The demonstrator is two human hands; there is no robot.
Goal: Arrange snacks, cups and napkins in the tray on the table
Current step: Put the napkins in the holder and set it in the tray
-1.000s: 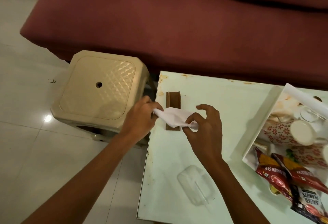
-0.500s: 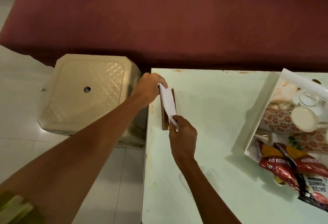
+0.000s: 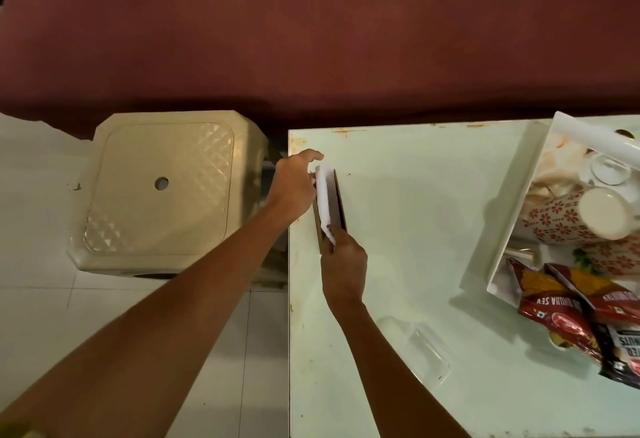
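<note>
Two hands are used here: the white napkin [image 3: 327, 203] is pinched at its far end by the left hand [image 3: 294, 188] and at its near end by the right hand [image 3: 343, 264], inside the brown holder [image 3: 341, 202] (at the table's [image 3: 415, 264] left edge). The napkin step seems in hand; next, holder and napkin should probably be carried to the tray [image 3: 509, 215].

Both hands hold a folded white paper napkin [image 3: 325, 200] standing in a brown wooden holder [image 3: 341, 205] near the pale green table's [image 3: 415, 229] left edge: left hand [image 3: 294, 188] at the far end, right hand [image 3: 343, 264] pinching the near corner. The white tray [image 3: 512, 209] with cups and snack packets sits well apart; the napkin's depth in the slot seems partial.
</note>
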